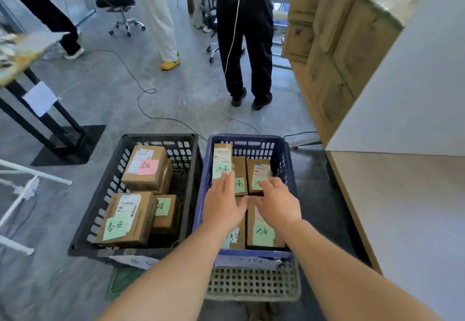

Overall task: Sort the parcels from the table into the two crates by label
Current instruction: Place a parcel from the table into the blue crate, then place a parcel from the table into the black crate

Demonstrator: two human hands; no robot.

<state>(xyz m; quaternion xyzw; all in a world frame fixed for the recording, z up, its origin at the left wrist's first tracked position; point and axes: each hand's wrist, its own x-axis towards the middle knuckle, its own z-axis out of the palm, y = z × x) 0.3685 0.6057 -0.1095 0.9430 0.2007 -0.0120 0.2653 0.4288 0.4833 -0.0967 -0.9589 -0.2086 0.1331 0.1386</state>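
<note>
Blue slotted plastic crate — low centre of view, packed with brown cardboard parcels, every legible note on them green. Black slotted plastic crate just beside it at nine o'clock, holding several brown parcels, one with a pink note and others with green (different characters from those in the blue crate).

Left hand: flat, fingers straight and together, gripping nothing. Fingertips laid on the tall brown cardboard parcel standing at eleven o'clock inside the blue crate.

Right hand: fingers curled over the near edge of the small brown cardboard parcel at one o'clock inside the blue crate, covering part of its green note.

Step in hand, as judged: seating and squaring that small parcel among its neighbours. To do well — press down evenly until snug beside the next parcel. Steady the tall parcel with the flat hand against toppling. Keep notes face-up and uncreased. Compare the characters with the neighbouring notes before letting go.

Pale flat-topped table at three o'clock, well apart from both hands.
</note>
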